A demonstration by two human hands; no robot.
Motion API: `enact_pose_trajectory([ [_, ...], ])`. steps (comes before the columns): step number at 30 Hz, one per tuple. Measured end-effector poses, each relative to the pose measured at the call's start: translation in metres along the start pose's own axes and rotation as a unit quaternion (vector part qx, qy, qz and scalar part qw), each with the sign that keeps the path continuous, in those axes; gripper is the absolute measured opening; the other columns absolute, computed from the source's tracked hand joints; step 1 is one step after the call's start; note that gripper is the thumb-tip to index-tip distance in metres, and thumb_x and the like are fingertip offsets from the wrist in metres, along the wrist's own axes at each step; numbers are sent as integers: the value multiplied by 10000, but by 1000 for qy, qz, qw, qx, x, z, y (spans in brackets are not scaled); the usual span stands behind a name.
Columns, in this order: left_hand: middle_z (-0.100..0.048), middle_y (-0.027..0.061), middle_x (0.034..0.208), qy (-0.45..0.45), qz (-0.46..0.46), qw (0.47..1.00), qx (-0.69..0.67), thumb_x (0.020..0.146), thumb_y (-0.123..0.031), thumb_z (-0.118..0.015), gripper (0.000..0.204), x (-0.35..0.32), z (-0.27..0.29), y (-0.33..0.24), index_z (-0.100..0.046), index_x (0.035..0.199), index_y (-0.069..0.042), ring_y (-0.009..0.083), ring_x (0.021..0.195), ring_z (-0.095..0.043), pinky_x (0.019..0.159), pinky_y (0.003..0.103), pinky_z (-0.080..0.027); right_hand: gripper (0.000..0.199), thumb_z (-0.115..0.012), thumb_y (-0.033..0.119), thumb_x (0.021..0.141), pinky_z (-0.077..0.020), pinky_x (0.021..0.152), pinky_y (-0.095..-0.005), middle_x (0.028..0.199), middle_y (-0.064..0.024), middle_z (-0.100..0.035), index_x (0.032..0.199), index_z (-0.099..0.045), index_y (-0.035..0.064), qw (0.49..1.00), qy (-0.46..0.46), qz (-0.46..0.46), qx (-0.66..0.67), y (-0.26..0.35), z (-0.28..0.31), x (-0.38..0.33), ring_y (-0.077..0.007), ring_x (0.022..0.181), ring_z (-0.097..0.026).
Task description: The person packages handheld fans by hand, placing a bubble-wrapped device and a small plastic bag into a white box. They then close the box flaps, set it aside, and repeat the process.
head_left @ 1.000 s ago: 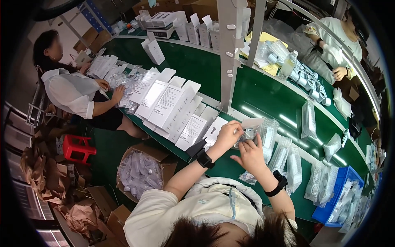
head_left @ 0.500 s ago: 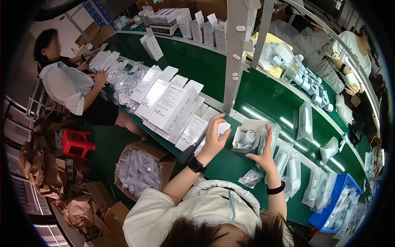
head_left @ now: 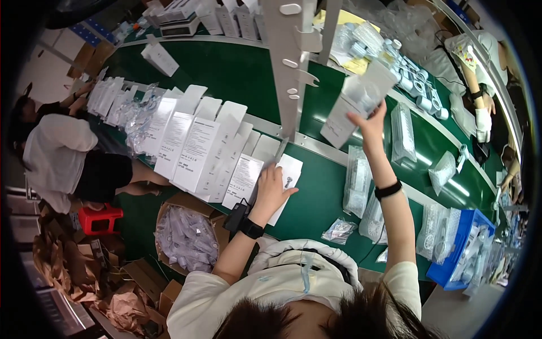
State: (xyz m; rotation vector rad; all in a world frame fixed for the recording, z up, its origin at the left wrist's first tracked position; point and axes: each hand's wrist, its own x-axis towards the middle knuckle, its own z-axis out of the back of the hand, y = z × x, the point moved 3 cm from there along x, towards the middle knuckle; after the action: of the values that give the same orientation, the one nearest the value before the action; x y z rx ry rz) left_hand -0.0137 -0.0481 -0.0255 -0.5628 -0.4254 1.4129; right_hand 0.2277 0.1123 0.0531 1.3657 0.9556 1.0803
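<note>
Left hand: the left hand (head_left: 271,186) lies palm down, fingers spread and flat, on a flat white carton (head_left: 285,183) at the near end of the row; it presses rather than grasps, nothing clenched in it.
Right hand: the right hand (head_left: 370,125) is raised toward twelve o'clock, fingers closed around the lower edge of a white box with a clear window (head_left: 357,103), which it holds up in the air, tilted, just right of the grey metal upright (head_left: 285,62).
Wrists: a black watch on the left, a black band on the right.
Row of cartons: more flat white cartons (head_left: 192,141) overlap one another along the green bench (head_left: 316,198), running off toward ten o'clock from the left hand.
Bags: clear plastic bags of parts (head_left: 357,181) lie at about three o'clock of the left hand, a small crumpled one (head_left: 337,230) nearer the body.
Blue tray: a blue bin (head_left: 457,248) sits at four o'clock, at the bench's edge.
Floor box: a brown cardboard box of clear bags (head_left: 186,237) stands below the bench at eight o'clock.
Others: a seated person in white (head_left: 56,152) works at nine o'clock; another person's gloved hand (head_left: 483,121) shows at two o'clock.
</note>
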Motion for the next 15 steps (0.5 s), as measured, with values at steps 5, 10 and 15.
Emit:
enact_pose_trajectory([
  [5, -394, 246, 1191, 17, 38, 998, -56, 607, -300, -760, 862, 20, 9, 2, -299, 1248, 45, 433, 1027, -403, 901, 478, -338, 985, -782, 54, 540, -386, 893, -320, 1197, -162, -423, 1305, -164, -5, 968, -62, 137, -199, -54, -24, 68, -261, 1094, -446],
  [10, -355, 262, 1216, 10, 15, 1000, -21, 631, -283, -747, 833, 14, -2, 7, -292, 1291, -57, 441, 1017, -412, 863, 464, -376, 925, -772, 156, 582, -392, 895, -342, 1176, -196, -436, 1302, -216, -13, 932, -58, 195, -299, -53, -24, 46, -299, 1065, -466],
  [15, -317, 276, 1237, 9, 50, 996, 69, 638, -274, -735, 827, 17, 5, -13, -281, 1319, -155, 445, 1051, -405, 873, 458, -378, 721, -718, 342, 634, -482, 744, -388, 1069, -231, -483, 1185, -411, -6, 804, 129, -25, -580, -31, 28, -13, -321, 953, -532],
])
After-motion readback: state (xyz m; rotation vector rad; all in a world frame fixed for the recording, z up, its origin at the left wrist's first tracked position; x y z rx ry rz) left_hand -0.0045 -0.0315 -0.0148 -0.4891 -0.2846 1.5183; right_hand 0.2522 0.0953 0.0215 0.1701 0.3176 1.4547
